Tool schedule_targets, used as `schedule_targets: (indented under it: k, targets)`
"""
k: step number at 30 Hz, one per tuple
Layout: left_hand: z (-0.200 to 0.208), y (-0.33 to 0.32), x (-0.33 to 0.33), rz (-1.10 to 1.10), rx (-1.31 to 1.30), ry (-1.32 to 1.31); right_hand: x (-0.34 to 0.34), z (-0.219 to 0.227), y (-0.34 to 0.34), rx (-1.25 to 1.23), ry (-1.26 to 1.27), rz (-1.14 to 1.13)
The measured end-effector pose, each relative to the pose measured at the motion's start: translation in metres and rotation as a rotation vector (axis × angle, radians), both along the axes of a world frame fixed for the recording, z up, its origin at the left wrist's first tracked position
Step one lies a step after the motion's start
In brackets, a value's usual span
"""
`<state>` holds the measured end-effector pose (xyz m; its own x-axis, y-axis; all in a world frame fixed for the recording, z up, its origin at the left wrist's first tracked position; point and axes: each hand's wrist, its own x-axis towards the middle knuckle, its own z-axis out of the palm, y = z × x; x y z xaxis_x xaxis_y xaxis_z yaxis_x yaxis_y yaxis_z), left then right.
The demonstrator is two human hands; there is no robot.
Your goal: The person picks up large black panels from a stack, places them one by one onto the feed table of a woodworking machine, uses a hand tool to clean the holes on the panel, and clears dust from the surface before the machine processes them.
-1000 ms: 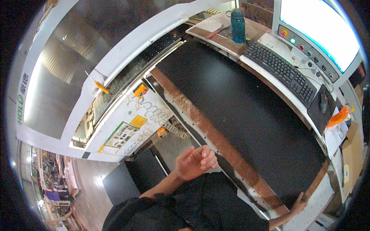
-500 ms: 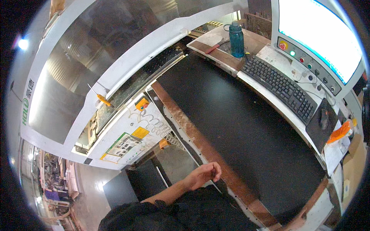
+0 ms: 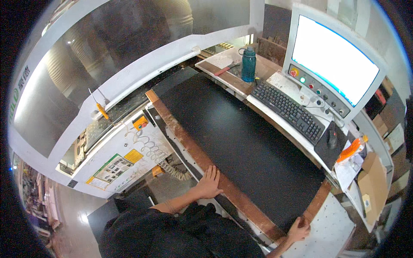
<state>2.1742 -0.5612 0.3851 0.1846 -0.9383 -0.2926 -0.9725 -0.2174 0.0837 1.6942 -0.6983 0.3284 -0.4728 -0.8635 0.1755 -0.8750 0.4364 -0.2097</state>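
Observation:
A large black panel (image 3: 245, 137) lies slantwise in front of me, on top of a brown board whose long edge strip (image 3: 189, 144) sticks out along my side. My left hand (image 3: 208, 182) rests flat on that strip, its fingers straight and slightly apart. At the near right corner, my right hand (image 3: 297, 230) has its fingers bent against the brown end of the board; its grip is partly hidden. The panel's far end reaches the dark bed of the machine (image 3: 129, 103).
Along the right stands a shelf with a teal bottle (image 3: 248, 64), a keyboard (image 3: 288, 107), a mouse (image 3: 332, 138) and an orange bottle (image 3: 350, 149). Above them is a bright monitor (image 3: 333, 60). A yellow-handled screwdriver (image 3: 102, 112) leans on the machine. A coiled hose (image 3: 157, 152) hangs below.
My left hand has come down from the air onto the brown strip. My right hand has come into clear view at the near corner. The panel and board have slid toward the machine.

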Motion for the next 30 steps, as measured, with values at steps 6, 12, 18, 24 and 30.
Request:
schedule_targets:
  k: [6,12,18,24,30]
  targets:
    - [-0.002,0.017,0.016,-0.06,-0.255,0.07,0.049,0.01,0.041,-0.086,-0.068,0.318]
    - [-0.013,0.051,0.025,0.092,-0.568,0.117,0.068,0.015,0.052,-0.212,-0.094,0.191]
    - [-0.005,0.073,0.045,0.21,-0.807,0.321,0.084,-0.004,0.132,-0.223,-0.128,0.3]
    - [-0.043,0.105,0.043,0.532,-1.182,0.497,0.118,-0.024,0.238,-0.308,-0.786,0.247]
    - [-0.052,0.15,0.078,0.98,-1.046,0.912,0.176,0.012,0.314,-0.06,-1.019,-0.086]
